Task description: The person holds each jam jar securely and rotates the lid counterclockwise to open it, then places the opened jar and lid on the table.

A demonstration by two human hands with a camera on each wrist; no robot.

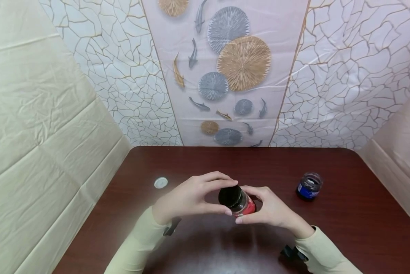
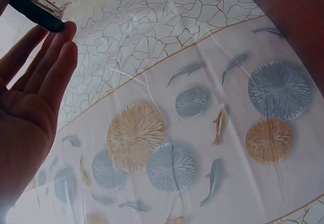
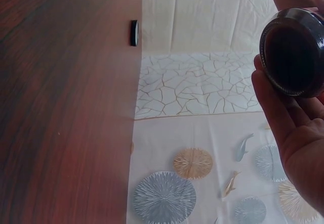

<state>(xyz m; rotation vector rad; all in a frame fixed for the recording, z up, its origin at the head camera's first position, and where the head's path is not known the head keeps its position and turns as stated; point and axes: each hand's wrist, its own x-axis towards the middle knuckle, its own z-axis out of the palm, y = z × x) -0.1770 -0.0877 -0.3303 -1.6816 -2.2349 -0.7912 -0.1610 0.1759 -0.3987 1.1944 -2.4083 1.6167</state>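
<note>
A glass jar (image 1: 248, 206) with a red label and a black lid (image 1: 230, 196) is held tilted above the table, its lid turned to the left. My left hand (image 1: 205, 194) grips the lid between thumb and fingers; in the left wrist view its fingertips meet the edge of the dark lid (image 2: 35, 12). Around the labelled body curls my right hand (image 1: 268, 208), thumb in front and fingers behind. The right wrist view shows the dark round base of the jar (image 3: 291, 57) against the right hand's fingers.
On the dark red-brown table (image 1: 259, 163), a small jar with a blue label (image 1: 309, 186) stands lidless at the right. A loose round lid (image 1: 161, 183), white side up, lies at the left. Patterned cloth (image 1: 225, 114) hangs behind the table's far edge.
</note>
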